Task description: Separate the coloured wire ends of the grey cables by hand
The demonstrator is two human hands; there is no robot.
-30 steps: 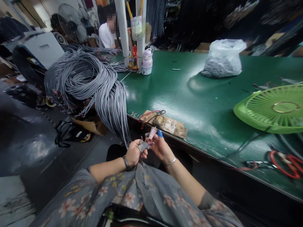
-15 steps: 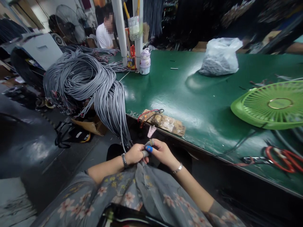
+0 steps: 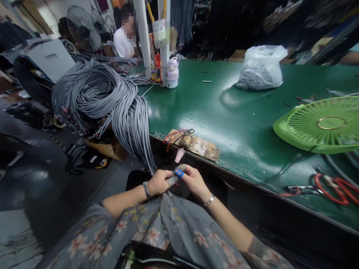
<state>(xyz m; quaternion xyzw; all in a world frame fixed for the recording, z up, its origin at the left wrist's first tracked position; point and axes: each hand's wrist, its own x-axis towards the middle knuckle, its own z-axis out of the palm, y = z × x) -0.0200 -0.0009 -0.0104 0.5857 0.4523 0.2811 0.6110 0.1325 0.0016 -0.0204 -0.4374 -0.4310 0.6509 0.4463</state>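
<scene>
My left hand [image 3: 159, 182] is closed in a pinch in front of my lap, below the table's edge. My right hand [image 3: 193, 181] meets it there, thumb and index finger pressed together. Blue tape covers my right thumb, and pale wraps cover fingers of both hands. Between the fingertips is the end of a grey cable, mostly hidden by the fingers. Just behind my left hand hang the lower strands of a big coiled bundle of grey cables [image 3: 134, 116], which drapes over the table's left end. A pink tab [image 3: 179, 155] hangs at the table edge above my hands.
On the green table [image 3: 196, 108] lie a taped wooden block with wires [image 3: 193, 144], red-handled pliers [image 3: 331, 188] and a green fan [image 3: 322, 123]. Farther back stand a plastic bag [image 3: 262, 69] and a lilac bottle [image 3: 172, 73]. Another person [image 3: 123, 41] sits at the far left.
My fingertips have shifted slightly right and up, still pinched together. The single grey strand that ran to my left hand no longer shows apart from the bundle.
</scene>
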